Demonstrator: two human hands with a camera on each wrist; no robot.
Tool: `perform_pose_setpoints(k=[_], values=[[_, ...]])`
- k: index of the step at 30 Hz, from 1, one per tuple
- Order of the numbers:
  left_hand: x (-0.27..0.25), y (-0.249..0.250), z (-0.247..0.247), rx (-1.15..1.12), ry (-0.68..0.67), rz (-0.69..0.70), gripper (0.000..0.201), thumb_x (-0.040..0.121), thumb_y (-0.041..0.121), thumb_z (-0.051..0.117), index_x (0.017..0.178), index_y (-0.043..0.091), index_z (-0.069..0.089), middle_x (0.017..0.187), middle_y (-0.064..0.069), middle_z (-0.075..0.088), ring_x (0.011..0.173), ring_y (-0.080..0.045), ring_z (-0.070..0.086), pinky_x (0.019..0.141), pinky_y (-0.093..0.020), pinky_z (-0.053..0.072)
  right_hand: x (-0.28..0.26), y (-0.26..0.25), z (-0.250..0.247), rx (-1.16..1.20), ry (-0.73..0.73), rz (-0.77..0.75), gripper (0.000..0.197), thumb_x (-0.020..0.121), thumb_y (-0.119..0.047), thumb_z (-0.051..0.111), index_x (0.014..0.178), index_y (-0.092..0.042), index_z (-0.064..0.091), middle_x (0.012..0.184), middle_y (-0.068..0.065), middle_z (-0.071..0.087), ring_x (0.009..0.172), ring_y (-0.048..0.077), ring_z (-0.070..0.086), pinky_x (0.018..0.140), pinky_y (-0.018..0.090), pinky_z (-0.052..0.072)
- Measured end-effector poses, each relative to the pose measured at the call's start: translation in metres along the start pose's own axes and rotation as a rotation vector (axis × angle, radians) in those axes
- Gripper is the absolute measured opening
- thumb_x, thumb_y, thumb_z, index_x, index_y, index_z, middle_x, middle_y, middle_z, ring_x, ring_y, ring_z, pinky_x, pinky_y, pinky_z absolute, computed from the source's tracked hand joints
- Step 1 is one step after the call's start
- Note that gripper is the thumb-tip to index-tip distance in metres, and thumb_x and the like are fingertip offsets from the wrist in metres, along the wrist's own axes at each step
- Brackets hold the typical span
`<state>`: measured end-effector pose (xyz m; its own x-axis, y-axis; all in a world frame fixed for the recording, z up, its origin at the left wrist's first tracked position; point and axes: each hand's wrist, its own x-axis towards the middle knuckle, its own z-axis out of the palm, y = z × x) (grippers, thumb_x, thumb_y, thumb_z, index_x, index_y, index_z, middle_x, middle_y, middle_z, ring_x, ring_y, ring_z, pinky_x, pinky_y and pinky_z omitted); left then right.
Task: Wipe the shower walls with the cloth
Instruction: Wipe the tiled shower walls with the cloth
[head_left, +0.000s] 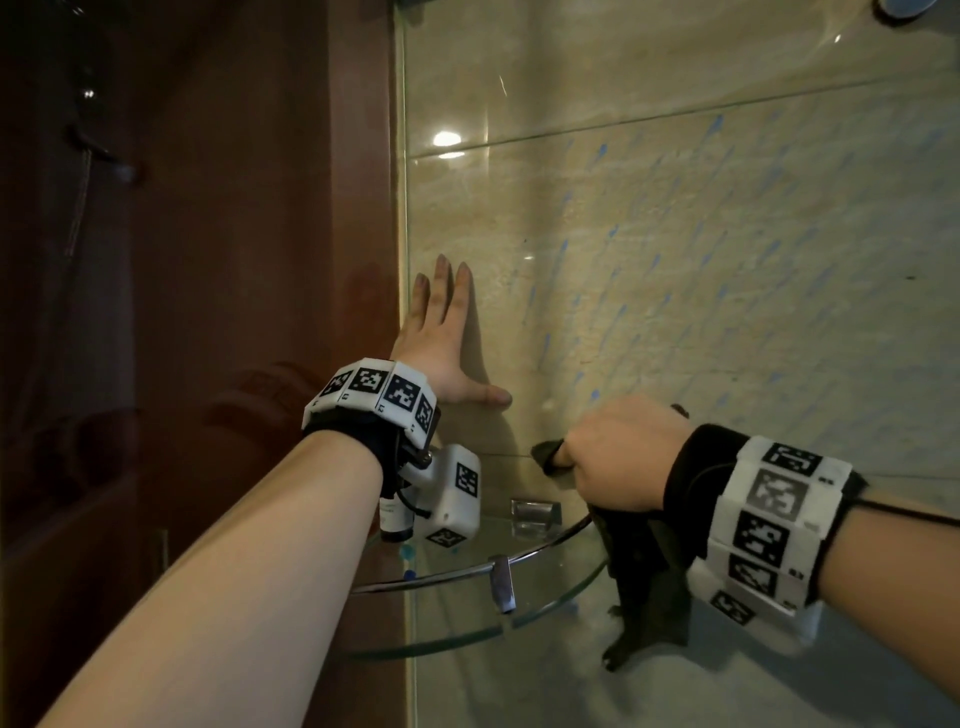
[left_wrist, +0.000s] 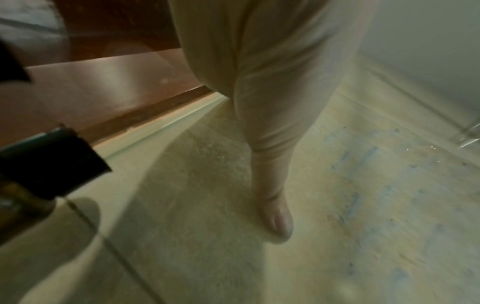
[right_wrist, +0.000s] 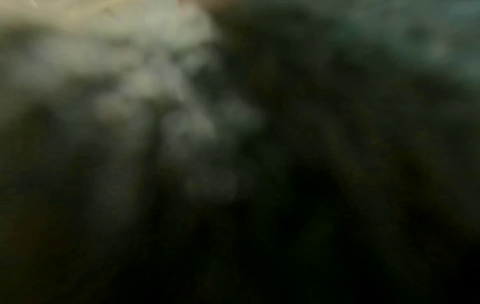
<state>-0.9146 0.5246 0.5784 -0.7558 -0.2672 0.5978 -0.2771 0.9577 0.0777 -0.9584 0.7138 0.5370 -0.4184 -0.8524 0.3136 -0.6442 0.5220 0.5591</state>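
My left hand (head_left: 444, 338) lies flat on the beige tiled shower wall (head_left: 675, 249), fingers straight and pointing up, thumb spread toward the right; the left wrist view shows that thumb (left_wrist: 275, 207) pressed on the tile. My right hand (head_left: 621, 452) is curled tight around the dark cloth (head_left: 649, 582), held against the wall just right of the left thumb. The cloth's long axis runs roughly vertical: 1 small tuft pokes out past the knuckles to the left, the bulk hangs down below the fist with a ragged lower edge. The right wrist view is dark blur. Just below both hands sits a glass corner shelf (head_left: 467, 618) with a metal rail. The wall's left edge meets a brown wooden panel (head_left: 234, 260). Blue streaks cover the open tile up and to the right.
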Motion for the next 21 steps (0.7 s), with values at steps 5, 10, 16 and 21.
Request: perform_pose_setpoints(k=[5,10,16,21], values=[[-0.003,0.002,0.002,-0.019,-0.010,-0.012,0.141,0.063,0.059,0.078,0.143,0.022,-0.032,0.148,0.003,-0.042,0.140,-0.024,-0.031,0.116,-0.042,-0.004,0.006,0.013,-0.005,0.091,0.100,0.128,0.039,0.095,-0.022,0.034,0.126,-0.029,0.057,0.089,0.000,0.056,0.075,0.018,0.050,0.060,0.028,0.036],[-0.004,0.003,0.003,-0.008,-0.022,-0.018,0.143,0.061,0.061,0.078,0.142,0.023,-0.034,0.147,0.003,-0.043,0.140,-0.025,-0.031,0.116,-0.042,-0.003,-0.008,0.000,0.015,0.043,0.024,-0.014,0.038,0.093,-0.022,0.037,0.124,-0.024,0.059,0.106,0.004,0.064,0.095,0.023,0.060,0.068,0.028,0.038],[-0.005,0.004,0.004,-0.030,-0.020,-0.024,0.145,0.059,0.060,0.079,0.142,0.024,-0.034,0.147,0.004,-0.044,0.139,-0.024,-0.032,0.116,-0.042,-0.005,-0.003,0.016,0.005,0.169,0.198,0.191,0.041,0.096,-0.023,0.034,0.132,-0.032,0.052,0.102,0.002,0.064,0.076,0.021,0.050,0.065,0.029,0.035],[-0.004,0.003,0.006,-0.018,-0.011,-0.029,0.146,0.058,0.062,0.079,0.141,0.025,-0.035,0.147,0.005,-0.044,0.139,-0.024,-0.032,0.116,-0.041,-0.004,-0.005,0.000,0.015,0.124,0.111,0.105,0.036,0.092,-0.020,0.037,0.120,-0.023,0.060,0.072,-0.004,0.045,0.066,0.018,0.046,0.053,0.028,0.030]])
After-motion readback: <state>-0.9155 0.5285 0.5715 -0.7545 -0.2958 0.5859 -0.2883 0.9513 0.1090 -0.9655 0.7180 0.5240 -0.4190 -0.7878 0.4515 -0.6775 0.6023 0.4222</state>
